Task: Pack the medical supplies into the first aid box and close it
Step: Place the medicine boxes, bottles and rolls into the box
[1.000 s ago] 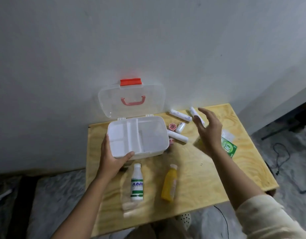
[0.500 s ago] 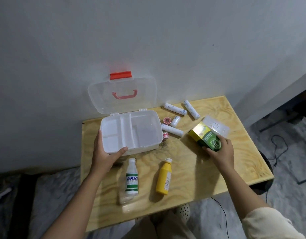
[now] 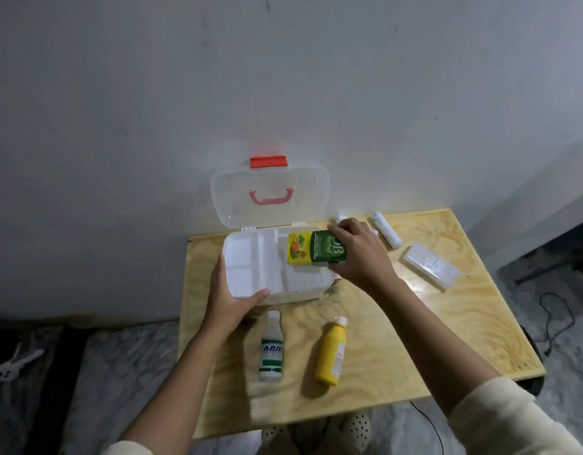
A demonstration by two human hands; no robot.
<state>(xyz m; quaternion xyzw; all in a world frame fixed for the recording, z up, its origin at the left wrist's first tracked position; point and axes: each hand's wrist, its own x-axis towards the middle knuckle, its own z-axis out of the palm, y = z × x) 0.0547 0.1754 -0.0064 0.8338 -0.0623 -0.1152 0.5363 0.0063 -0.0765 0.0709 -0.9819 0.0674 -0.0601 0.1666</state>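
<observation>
The white first aid box (image 3: 250,267) stands open on the wooden table (image 3: 447,339), its clear lid (image 3: 270,192) with a red latch leaning against the wall. My left hand (image 3: 229,297) grips the box's front left corner. My right hand (image 3: 359,254) holds a green and yellow medicine carton (image 3: 313,249) over the box's large right compartment. A white bottle with a green label (image 3: 271,348) and a yellow bottle (image 3: 331,353) lie in front of the box. A white bandage roll (image 3: 386,229) and a clear flat packet (image 3: 429,266) lie to the right.
The table stands against a grey wall. Another white roll (image 3: 341,219) shows partly behind my right hand. A cable (image 3: 556,320) runs over the floor at the right. My shoes (image 3: 316,428) show below the table's front edge.
My right hand has carried the carton from the table's right side leftwards to above the box. The left hand stays on the box corner. The view has shifted slightly.
</observation>
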